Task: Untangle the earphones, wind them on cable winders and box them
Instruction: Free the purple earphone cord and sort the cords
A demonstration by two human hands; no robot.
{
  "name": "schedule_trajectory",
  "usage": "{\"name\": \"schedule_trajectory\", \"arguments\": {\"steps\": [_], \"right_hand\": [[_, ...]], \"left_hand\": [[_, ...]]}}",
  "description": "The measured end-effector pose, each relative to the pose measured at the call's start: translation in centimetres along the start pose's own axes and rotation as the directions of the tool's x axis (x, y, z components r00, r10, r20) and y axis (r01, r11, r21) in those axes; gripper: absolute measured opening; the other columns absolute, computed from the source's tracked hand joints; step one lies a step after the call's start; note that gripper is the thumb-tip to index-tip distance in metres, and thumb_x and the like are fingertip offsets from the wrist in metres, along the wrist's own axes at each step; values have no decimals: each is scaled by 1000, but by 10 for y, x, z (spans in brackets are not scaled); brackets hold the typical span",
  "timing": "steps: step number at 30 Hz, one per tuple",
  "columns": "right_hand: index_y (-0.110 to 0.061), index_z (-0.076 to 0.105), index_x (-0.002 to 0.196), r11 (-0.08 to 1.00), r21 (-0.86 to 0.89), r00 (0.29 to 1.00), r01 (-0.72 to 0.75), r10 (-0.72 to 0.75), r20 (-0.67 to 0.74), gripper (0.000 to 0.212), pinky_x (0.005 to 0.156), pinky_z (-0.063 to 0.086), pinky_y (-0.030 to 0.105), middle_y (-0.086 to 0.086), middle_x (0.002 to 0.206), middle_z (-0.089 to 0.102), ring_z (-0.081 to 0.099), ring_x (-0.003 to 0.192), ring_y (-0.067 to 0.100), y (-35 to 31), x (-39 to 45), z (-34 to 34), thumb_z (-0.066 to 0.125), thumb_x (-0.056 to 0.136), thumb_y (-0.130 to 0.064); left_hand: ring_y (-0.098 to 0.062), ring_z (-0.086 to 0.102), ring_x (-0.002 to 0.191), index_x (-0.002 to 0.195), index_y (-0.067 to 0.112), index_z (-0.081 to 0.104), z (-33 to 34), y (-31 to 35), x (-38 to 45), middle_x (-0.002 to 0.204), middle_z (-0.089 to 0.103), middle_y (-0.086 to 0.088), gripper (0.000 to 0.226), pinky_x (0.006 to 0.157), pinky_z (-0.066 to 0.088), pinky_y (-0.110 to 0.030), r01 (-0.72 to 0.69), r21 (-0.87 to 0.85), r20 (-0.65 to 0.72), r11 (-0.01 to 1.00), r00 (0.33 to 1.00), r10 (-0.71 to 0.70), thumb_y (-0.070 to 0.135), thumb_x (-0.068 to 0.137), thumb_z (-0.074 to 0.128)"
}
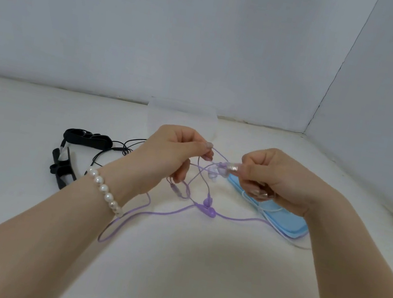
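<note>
The purple earphones (207,177) hang knotted just above the counter (195,267), your left hand (176,153) pinching one strand and your right hand (271,180) pinching the earbud end. Keep both pinches light and feed the bud back through the loop instead of pulling outward, which would likely tighten the knot.

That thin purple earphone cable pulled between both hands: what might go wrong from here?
Pulling the thin purple earphone cable apart between the left hand and right hand may tighten the knot near the purple earbuds. Its slack loops could also snag the white cord on the flat blue case.
</note>
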State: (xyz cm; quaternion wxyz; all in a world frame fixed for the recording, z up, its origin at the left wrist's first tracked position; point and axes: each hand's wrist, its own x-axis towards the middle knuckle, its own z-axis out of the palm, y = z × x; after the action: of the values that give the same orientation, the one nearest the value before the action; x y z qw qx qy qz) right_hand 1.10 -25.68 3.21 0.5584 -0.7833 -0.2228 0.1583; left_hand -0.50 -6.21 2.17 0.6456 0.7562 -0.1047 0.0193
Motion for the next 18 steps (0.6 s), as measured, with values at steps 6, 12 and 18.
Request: {"name": "schedule_trajectory", "arguments": {"steps": [6, 12, 18], "right_hand": [[-14, 31, 44, 998, 14, 996, -65, 64, 65, 42, 43, 17, 23, 2, 42, 29, 24, 38, 12, 3, -5, -13, 65, 70, -13], [-15, 45, 43, 985, 169, 994, 24, -41, 99, 45, 47, 36, 21, 10, 55, 52, 44, 47, 17, 7, -6, -19, 86, 47, -32], [-6, 61, 48, 897, 423, 988, 127, -150, 22, 16, 55, 54, 26, 17, 67, 65, 67, 62, 29, 7, -3, -20, 77, 45, -7]], "left_hand": [[-5, 24, 28, 71, 9, 53, 2, 2, -2, 54, 51, -1, 26, 34, 18, -11, 117, -51, 99, 992, 989, -112, 19, 95, 50], [-8, 20, 29, 54, 11, 49, 0, 5, -4, 40, 45, 0, 37, 37, 15, -15, 173, 42, 103, 984, 979, -176, 25, 84, 64], [-7, 21, 33, 64, 11, 55, 3, 2, -5, 57, 61, 3, 26, 37, 17, -14, 131, 37, 107, 991, 985, -135, 20, 88, 61]]}}
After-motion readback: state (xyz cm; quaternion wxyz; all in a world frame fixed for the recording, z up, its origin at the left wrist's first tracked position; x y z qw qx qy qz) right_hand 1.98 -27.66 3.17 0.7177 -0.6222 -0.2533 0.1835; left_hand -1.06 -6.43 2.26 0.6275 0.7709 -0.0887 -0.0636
